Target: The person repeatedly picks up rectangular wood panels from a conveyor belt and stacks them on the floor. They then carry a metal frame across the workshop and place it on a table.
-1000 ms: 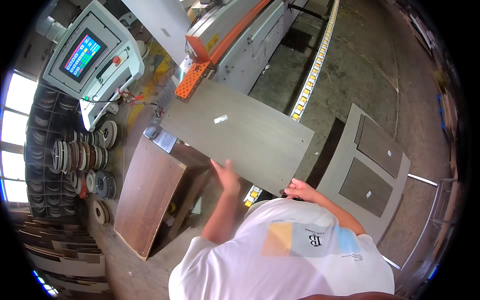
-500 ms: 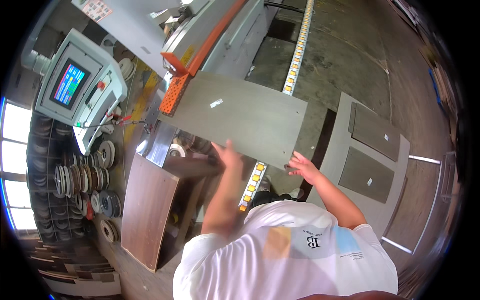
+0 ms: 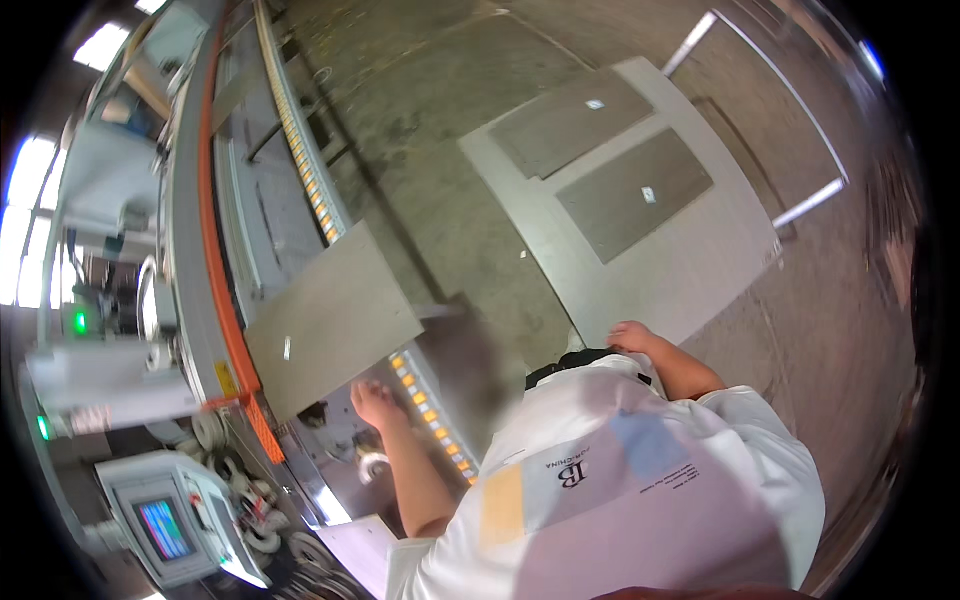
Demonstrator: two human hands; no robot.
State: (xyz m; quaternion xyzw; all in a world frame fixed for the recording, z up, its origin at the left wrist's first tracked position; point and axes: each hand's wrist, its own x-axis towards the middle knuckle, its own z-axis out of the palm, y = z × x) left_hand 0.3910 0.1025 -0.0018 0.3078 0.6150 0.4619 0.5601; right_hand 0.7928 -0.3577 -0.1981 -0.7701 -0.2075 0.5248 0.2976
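Observation:
A flat grey-brown panel (image 3: 335, 320) with a small white label lies on the machine, its far side by the long orange guide. My left hand (image 3: 375, 405) is just below the panel's near edge, fingers loosely bent and apart; whether a fingertip touches the edge is not clear. Off to the right, my right hand (image 3: 630, 337) is away from that panel, low beside my waist and next to the near corner of a large pale board (image 3: 690, 290). Its fingers are partly bent, with nothing visible in them.
Two smaller labelled panels, a farther one (image 3: 570, 125) and a nearer one (image 3: 635, 195), lie on the pale board. A metal frame (image 3: 810, 205) stands beyond it. The roller strip (image 3: 300, 150) runs along the machine. At lower left is a control screen (image 3: 165, 530).
My view has swung right. My right hand has left the panel's corner and moved toward the pale board. The panel lies further along the machine; my left hand stays near its edge.

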